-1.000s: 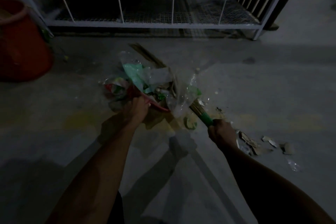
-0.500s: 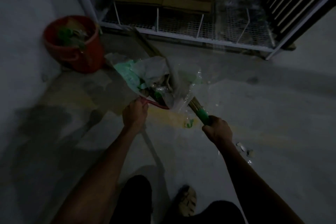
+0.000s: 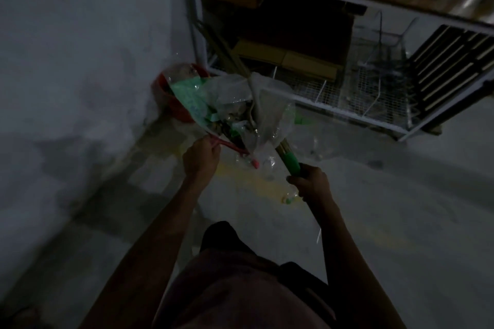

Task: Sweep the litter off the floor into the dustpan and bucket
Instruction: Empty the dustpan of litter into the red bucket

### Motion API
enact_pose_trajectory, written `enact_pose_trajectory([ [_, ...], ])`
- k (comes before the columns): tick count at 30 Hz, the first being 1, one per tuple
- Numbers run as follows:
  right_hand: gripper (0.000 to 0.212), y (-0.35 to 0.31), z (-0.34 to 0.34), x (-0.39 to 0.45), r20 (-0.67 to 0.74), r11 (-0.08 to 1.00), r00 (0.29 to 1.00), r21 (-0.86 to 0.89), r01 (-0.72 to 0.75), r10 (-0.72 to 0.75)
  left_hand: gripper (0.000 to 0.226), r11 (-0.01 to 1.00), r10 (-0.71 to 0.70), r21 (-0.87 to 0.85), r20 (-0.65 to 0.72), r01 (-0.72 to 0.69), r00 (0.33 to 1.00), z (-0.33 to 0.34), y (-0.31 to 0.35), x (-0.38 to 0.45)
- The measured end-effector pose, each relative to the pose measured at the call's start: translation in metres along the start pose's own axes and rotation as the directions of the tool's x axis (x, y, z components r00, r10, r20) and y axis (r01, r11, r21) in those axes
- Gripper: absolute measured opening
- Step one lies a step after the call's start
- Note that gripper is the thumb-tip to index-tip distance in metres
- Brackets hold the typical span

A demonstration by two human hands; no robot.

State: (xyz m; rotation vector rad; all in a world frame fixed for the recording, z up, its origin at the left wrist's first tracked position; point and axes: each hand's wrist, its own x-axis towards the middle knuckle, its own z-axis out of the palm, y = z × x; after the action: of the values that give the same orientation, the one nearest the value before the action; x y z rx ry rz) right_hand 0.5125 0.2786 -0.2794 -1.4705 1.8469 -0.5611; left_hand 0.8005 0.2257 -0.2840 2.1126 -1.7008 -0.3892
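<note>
Litter (image 3: 235, 104) heaped on dustpan (image 3: 230, 145), held off floor by left hand (image 3: 200, 159) grasping its handle. Right hand (image 3: 311, 181) grasps green broom (image 3: 290, 161) handle, bristles against pile. Red bucket (image 3: 173, 99) just beyond, by wall.

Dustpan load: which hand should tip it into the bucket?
Left. The left hand already grips the dustpan handle, with the litter reaching over the red bucket. The right hand grips the broom.
</note>
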Motion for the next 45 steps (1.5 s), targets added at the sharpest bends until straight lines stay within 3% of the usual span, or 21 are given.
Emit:
enact_pose_trajectory([
  [10, 0.046, -0.078, 0.030, 0.062, 0.016, 0.985, 0.996, -0.145, 0.088, -0.087, 0.028, 0.999, -0.028, -0.021, 0.002, 0.028, 1.000, -0.040, -0.061, 0.080],
  [24, 0.050, -0.192, 0.100, 0.170, 0.043, 0.989, 0.993, -0.104, -0.108, 0.113, 0.038, 0.999, -0.039, 0.007, 0.210, 0.038, 0.977, -0.074, -0.146, 0.248],
  [29, 0.048, -0.216, 0.096, 0.230, 0.093, 0.978, 0.981, -0.139, -0.155, 0.168, 0.040, 0.997, -0.079, -0.002, 0.232, 0.082, 0.969, -0.060, -0.153, 0.300],
  [34, 0.046, -0.246, 0.100, 0.314, 0.165, 0.975, 0.976, -0.191, -0.111, 0.144, 0.032, 0.995, -0.047, -0.074, 0.163, 0.060, 0.986, -0.034, -0.173, 0.372],
  [39, 0.048, -0.270, 0.110, 0.381, 0.200, 0.965, 0.970, -0.249, -0.088, 0.140, 0.045, 0.999, -0.023, -0.039, 0.153, 0.029, 0.988, 0.009, -0.212, 0.441],
  [42, 0.047, -0.276, 0.123, 0.410, 0.227, 0.952, 0.964, -0.301, -0.062, 0.134, 0.046, 0.993, -0.067, -0.080, 0.231, 0.087, 0.971, 0.014, -0.216, 0.469],
  [45, 0.046, -0.289, 0.138, 0.441, 0.212, 0.941, 0.966, -0.330, -0.074, 0.150, 0.035, 0.996, -0.048, -0.061, 0.327, 0.072, 0.944, -0.028, -0.188, 0.498],
])
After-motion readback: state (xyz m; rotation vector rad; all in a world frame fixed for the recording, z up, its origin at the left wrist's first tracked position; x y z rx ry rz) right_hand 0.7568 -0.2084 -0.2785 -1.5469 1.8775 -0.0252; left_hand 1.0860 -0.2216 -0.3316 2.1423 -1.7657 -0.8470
